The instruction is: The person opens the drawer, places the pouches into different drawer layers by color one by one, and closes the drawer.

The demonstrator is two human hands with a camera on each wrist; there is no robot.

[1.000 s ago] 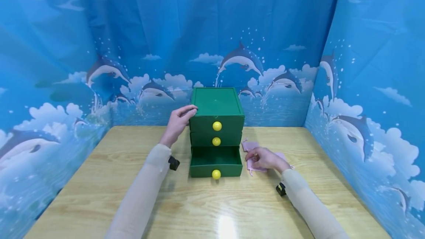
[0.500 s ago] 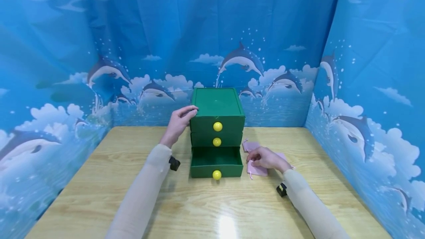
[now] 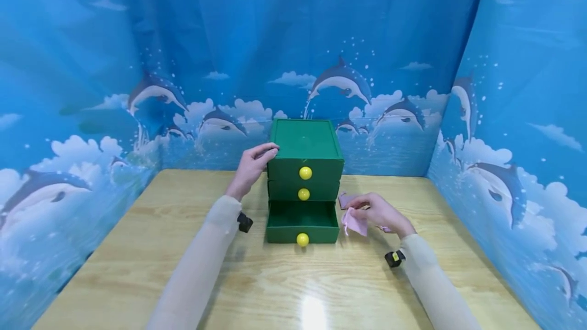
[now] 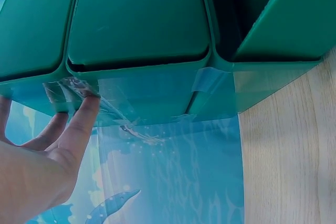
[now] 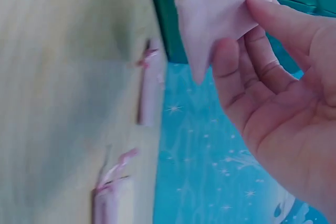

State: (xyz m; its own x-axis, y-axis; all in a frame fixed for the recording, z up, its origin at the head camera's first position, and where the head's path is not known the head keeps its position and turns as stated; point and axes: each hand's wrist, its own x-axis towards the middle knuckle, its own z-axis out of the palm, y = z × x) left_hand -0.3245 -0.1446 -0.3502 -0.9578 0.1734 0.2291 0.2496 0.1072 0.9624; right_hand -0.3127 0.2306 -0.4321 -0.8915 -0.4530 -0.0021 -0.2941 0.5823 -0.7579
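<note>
A small green drawer cabinet [image 3: 304, 139] with yellow round knobs stands at the middle of the table. Its bottom drawer [image 3: 283, 235] is pulled out, and the part of its inside that shows holds nothing. My left hand [image 3: 251, 167] rests against the cabinet's upper left edge; in the left wrist view, fingertips [image 4: 90, 99] touch the taped side wall. Right of the drawer, my right hand [image 3: 381, 213] pinches a pink drawstring pouch [image 3: 355, 224] between thumb and fingers, lifted off the table. The right wrist view shows this pouch [image 5: 215, 14] hanging from the grip.
Another pink pouch [image 3: 347, 199] lies beside the cabinet, partly behind my right hand. A further pouch [image 5: 107, 203] shows on the table in the right wrist view. Blue dolphin-print curtains [image 3: 229, 65] enclose the wooden table [image 3: 257, 284] at the back and sides.
My right hand has raised the pink pouch from the table, where it lay flat. My left hand stays at the cabinet. The head view has shifted slightly.
</note>
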